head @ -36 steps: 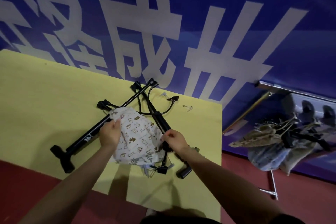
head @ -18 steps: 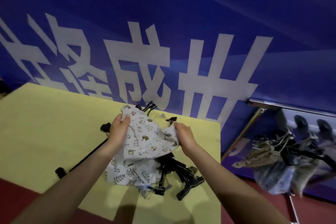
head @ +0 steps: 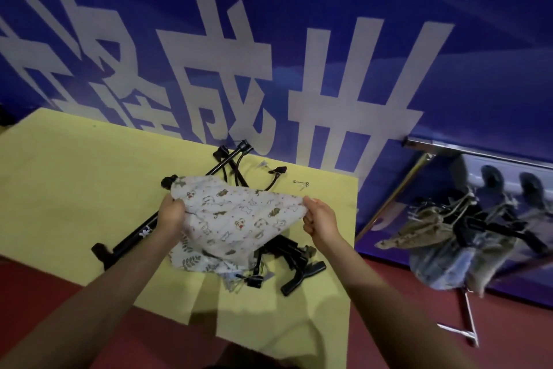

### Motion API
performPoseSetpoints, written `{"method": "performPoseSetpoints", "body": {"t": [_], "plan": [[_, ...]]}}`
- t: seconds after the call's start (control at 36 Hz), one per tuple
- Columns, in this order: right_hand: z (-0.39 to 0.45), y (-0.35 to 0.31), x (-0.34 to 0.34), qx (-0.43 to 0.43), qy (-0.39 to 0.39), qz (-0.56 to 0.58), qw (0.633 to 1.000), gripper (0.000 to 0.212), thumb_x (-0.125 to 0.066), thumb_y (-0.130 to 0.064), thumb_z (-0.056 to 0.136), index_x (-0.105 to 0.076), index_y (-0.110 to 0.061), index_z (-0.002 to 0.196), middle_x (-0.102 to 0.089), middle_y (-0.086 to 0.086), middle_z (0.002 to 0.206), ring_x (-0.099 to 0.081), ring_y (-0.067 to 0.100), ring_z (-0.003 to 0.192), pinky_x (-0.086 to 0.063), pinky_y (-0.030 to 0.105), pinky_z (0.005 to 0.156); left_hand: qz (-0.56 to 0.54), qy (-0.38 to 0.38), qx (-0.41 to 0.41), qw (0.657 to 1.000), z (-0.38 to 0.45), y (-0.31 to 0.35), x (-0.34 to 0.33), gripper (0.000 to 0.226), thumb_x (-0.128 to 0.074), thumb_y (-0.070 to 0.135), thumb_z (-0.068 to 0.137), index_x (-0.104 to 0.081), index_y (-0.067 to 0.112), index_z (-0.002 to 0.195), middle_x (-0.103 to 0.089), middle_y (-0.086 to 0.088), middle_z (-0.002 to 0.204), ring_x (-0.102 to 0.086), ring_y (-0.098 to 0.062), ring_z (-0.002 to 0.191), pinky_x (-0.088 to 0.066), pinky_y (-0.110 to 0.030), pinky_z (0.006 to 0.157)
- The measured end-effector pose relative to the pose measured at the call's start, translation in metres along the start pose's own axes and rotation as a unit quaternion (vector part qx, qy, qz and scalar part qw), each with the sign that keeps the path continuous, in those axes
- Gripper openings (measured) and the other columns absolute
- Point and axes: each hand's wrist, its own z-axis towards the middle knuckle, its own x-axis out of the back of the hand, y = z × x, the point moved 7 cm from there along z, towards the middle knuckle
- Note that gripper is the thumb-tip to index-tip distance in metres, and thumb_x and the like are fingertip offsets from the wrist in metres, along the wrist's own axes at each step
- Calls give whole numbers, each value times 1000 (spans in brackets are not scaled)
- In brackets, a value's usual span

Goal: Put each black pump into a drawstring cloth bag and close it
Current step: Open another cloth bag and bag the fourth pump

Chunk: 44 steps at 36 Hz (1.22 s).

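Observation:
A white cloth bag (head: 236,216) printed with small animals is stretched in the air above the yellow table (head: 74,183). My left hand (head: 171,214) grips its left edge and my right hand (head: 320,217) pinches its right corner. Beneath it lie black pumps: one long pump (head: 125,244) runs from the front left toward the back, and another (head: 302,276) shows its T-handle at the front right. A second bag with a leaf print (head: 194,261) lies crumpled on the table under the held one. Most of the pumps' middles are hidden by the cloth.
Black hoses and pump ends (head: 236,156) lie at the table's back edge beside a small metal needle (head: 302,184). To the right stands a metal rack (head: 466,329) hung with cloth bags and pumps (head: 466,237). A blue banner wall (head: 299,39) rises behind.
Both hands lifted the printed bag off the pile and pulled it apart, so it now spreads wide between them. The view tilted up and back down a little.

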Motion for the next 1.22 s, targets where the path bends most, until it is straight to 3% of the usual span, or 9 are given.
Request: {"method": "performPoseSetpoints", "body": {"t": [0.08,0.31,0.42,0.53,0.69,0.89,1.03,1.14,1.22], "plan": [[-5,1,8,3,15,-16,1000,34,-55,-17,96,-41,-15,65,-30,1,55,-25,12,45,-23,23,41,-76,-45,12,996,7,1,0,44,-34,-4,93,-50,6,133,-62,-6,104,-60,-26,89,-48,-37,72],[-13,12,-1,-40,52,-105,992,9,-52,-12,95,-58,-5,92,-61,10,75,-58,21,59,-48,28,55,-199,-229,1,953,-3,49,-37,30,-36,22,101,-62,9,112,-64,-16,120,-61,-27,106,-47,-39,89],[-17,4,-44,-29,45,-120,991,26,-51,-22,98,-48,-10,120,-63,13,93,-60,21,67,-47,28,57,-161,-254,-76,951,5,70,-33,26,-50,25,99,-62,16,120,-68,-9,118,-66,-20,106,-50,-35,90],[-28,-12,-115,-10,-26,-126,992,29,-47,-30,100,-55,-8,116,-61,6,82,-51,15,59,-39,23,51,-108,-279,-153,942,10,81,-19,27,-57,29,95,-61,20,121,-70,-3,115,-66,-21,106,-51,-41,93],[-26,-31,-195,-28,-117,83,989,56,-35,-56,98,-62,-8,107,-65,8,79,-60,19,62,-41,26,51,-64,-334,-276,899,4,105,-7,15,-62,39,77,-64,27,85,-67,7,81,-61,-11,77,-47,-26,71],[-13,-44,-225,50,-61,1,997,23,-53,-35,94,-65,-17,86,-59,7,81,-53,18,66,-39,28,55,-161,-404,-113,894,25,91,-11,28,-57,40,82,-59,16,68,-63,-10,81,-57,-24,82,-42,-40,81],[-15,-54,-229,122,-24,-50,991,23,-56,-30,90,-56,-8,86,-44,13,81,-44,23,60,-39,22,46,-234,-376,-2,896,44,95,-9,55,-44,54,90,-63,5,104,-66,-22,106,-64,-32,96,-49,-42,88],[-23,-64,-225,166,13,-50,985,29,-58,-21,93,-54,6,81,-46,15,74,-44,20,60,-40,24,52,-194,-434,-6,880,44,109,-13,61,-37,49,95,-77,9,71,-73,-13,81,-69,-23,75,-50,-33,74],[-31,-73,-227,197,18,-26,980,23,-61,-21,92,-59,-6,75,-48,6,69,-44,15,60,-38,27,60,-166,-463,4,871,49,113,-16,58,-43,55,87,-73,11,64,-68,-10,71,-60,-24,72,-44,-35,73]]}}
